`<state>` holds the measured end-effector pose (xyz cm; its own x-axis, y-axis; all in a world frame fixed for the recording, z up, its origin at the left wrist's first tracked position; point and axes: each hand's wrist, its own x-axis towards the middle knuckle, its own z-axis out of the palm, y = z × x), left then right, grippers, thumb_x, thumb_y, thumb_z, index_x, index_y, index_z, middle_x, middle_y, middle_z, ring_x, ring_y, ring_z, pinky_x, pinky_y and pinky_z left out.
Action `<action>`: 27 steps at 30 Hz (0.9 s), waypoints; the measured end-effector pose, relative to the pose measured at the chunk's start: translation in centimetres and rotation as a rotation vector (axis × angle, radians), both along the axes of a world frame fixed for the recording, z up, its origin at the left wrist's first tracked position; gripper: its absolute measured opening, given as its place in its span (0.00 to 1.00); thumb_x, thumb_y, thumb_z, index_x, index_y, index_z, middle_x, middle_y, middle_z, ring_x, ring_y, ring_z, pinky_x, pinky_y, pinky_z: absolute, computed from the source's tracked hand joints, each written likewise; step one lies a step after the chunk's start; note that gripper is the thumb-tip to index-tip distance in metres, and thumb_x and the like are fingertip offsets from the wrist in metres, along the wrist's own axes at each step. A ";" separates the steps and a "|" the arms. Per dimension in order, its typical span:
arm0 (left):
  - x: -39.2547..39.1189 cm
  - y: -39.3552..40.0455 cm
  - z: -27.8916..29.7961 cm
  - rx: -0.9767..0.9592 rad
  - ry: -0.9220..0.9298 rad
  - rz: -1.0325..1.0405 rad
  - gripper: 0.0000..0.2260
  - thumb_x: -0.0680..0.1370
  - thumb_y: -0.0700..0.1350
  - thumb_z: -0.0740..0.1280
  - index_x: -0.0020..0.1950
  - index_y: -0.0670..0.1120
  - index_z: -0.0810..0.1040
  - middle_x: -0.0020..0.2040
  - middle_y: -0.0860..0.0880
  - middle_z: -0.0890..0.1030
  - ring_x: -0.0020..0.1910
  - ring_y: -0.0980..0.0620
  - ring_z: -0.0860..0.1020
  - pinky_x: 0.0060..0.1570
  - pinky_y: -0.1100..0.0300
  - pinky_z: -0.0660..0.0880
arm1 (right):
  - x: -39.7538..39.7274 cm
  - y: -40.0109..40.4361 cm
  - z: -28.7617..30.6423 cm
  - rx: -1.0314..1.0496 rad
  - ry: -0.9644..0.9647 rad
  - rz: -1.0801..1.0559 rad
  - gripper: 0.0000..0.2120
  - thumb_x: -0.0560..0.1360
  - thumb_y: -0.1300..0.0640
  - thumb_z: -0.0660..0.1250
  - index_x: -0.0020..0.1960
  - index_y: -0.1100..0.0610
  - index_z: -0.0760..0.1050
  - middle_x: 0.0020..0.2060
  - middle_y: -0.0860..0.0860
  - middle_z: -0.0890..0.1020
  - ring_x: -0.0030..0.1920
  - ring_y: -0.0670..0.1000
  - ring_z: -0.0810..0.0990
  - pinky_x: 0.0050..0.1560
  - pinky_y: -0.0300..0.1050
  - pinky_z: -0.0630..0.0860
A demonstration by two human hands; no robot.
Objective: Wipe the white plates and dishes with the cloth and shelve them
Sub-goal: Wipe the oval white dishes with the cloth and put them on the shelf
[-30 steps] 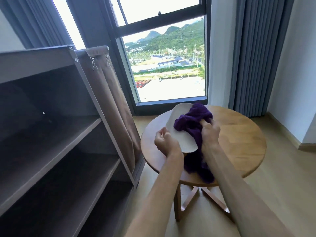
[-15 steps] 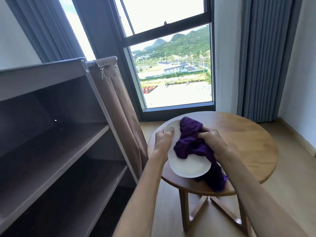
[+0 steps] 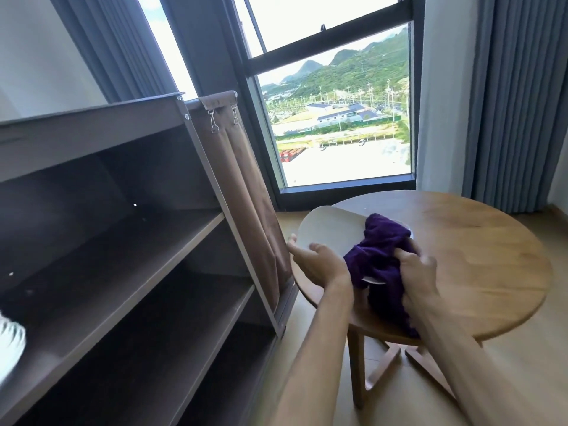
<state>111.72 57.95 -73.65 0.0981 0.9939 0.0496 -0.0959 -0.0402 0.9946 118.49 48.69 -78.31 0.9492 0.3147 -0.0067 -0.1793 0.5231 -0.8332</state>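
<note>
A white plate [image 3: 330, 224] is held above the left edge of the round wooden table [image 3: 470, 259]. My left hand [image 3: 319, 264] grips the plate's near left rim. My right hand [image 3: 415, 272] is closed on a purple cloth [image 3: 379, 250] bunched against the plate's right half; the cloth's tail hangs down past my wrist. Part of the plate is hidden under the cloth and my left hand. At the far left edge a white ribbed dish [image 3: 9, 342] sits on a shelf, mostly cut off.
A dark brown open shelf unit [image 3: 129, 256] fills the left side, its brown fabric cover [image 3: 246, 192] hanging bunched at its right post, close to the plate. Behind the table are a large window and grey curtains [image 3: 516, 103]. Light wood floor lies below.
The view has swung left toward the shelf unit. The plate has turned flatter and shifted left, my left hand regripped its near left rim, and the cloth moved to the plate's right half.
</note>
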 end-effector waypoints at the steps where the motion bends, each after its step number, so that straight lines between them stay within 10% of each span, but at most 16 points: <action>1: -0.7 0.5 0.2 0.165 0.129 -0.023 0.26 0.81 0.34 0.61 0.77 0.51 0.65 0.76 0.45 0.69 0.68 0.45 0.74 0.62 0.51 0.78 | 0.6 -0.5 0.3 -0.015 -0.028 0.020 0.17 0.73 0.72 0.63 0.42 0.54 0.85 0.36 0.53 0.84 0.40 0.55 0.82 0.36 0.44 0.80; 5: -2.7 3.0 1.9 0.786 0.584 -0.285 0.23 0.76 0.35 0.67 0.70 0.49 0.76 0.69 0.47 0.77 0.65 0.49 0.76 0.61 0.60 0.72 | 3.1 -2.6 2.5 -0.105 -0.167 0.210 0.19 0.72 0.74 0.62 0.47 0.55 0.86 0.40 0.57 0.85 0.40 0.56 0.83 0.39 0.45 0.81; 12: -2.4 4.9 4.8 0.951 0.855 -0.555 0.25 0.76 0.59 0.73 0.73 0.56 0.76 0.61 0.49 0.84 0.63 0.48 0.78 0.63 0.49 0.73 | 3.9 -3.7 4.8 -0.209 -0.246 0.407 0.17 0.72 0.73 0.60 0.50 0.61 0.85 0.38 0.59 0.83 0.35 0.55 0.80 0.33 0.43 0.78; 17: -1.8 4.7 3.9 0.616 0.660 -0.665 0.08 0.79 0.54 0.71 0.44 0.52 0.83 0.48 0.48 0.85 0.50 0.46 0.82 0.51 0.47 0.80 | 2.8 -4.0 5.1 -0.008 -0.175 0.330 0.13 0.77 0.64 0.64 0.45 0.54 0.87 0.40 0.55 0.86 0.36 0.51 0.84 0.35 0.41 0.81; 20: -2.0 2.7 1.6 0.283 0.471 -0.617 0.09 0.79 0.53 0.69 0.43 0.50 0.81 0.47 0.47 0.85 0.49 0.43 0.84 0.53 0.45 0.81 | 1.7 -3.5 4.9 0.216 0.013 0.289 0.15 0.79 0.49 0.66 0.38 0.50 0.86 0.36 0.48 0.84 0.35 0.46 0.83 0.36 0.40 0.80; 24: -0.7 -0.5 -1.9 -0.201 0.247 -0.686 0.10 0.82 0.48 0.66 0.43 0.47 0.80 0.41 0.50 0.85 0.38 0.53 0.83 0.38 0.64 0.80 | 0.4 -2.1 5.2 0.382 0.113 0.331 0.21 0.80 0.37 0.60 0.51 0.53 0.81 0.38 0.49 0.82 0.37 0.45 0.82 0.42 0.40 0.79; 27: 0.4 -2.2 -2.9 -0.407 0.206 -0.743 0.11 0.84 0.38 0.61 0.45 0.45 0.79 0.43 0.47 0.81 0.36 0.56 0.79 0.39 0.68 0.77 | 0.5 -1.6 6.3 0.446 0.164 0.374 0.23 0.82 0.38 0.57 0.43 0.54 0.80 0.29 0.46 0.78 0.27 0.42 0.77 0.29 0.36 0.76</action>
<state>112.13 55.73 -76.53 0.6961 0.6054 -0.3859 0.2273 0.3241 0.9183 118.98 47.08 -72.04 0.7713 0.6331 0.0657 -0.5263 0.6925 -0.4934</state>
